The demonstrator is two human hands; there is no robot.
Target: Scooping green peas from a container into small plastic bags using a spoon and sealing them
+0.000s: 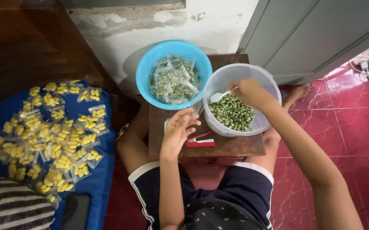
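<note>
Our right hand (249, 91) grips a white plastic spoon (219, 96) over green peas (translucent tub (266, 81)); our left hand (178, 127) pinches a small clear plastic bag (198, 106).

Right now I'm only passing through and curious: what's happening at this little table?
A seated person's right hand holds a white spoon over green peas in a clear tub. The left hand holds a small clear bag at the tub's edge. A blue bowl beside it holds filled pea bags. A red stapler lies on the wooden table. Bags of yellow snacks lie on blue cloth nearby.
</note>
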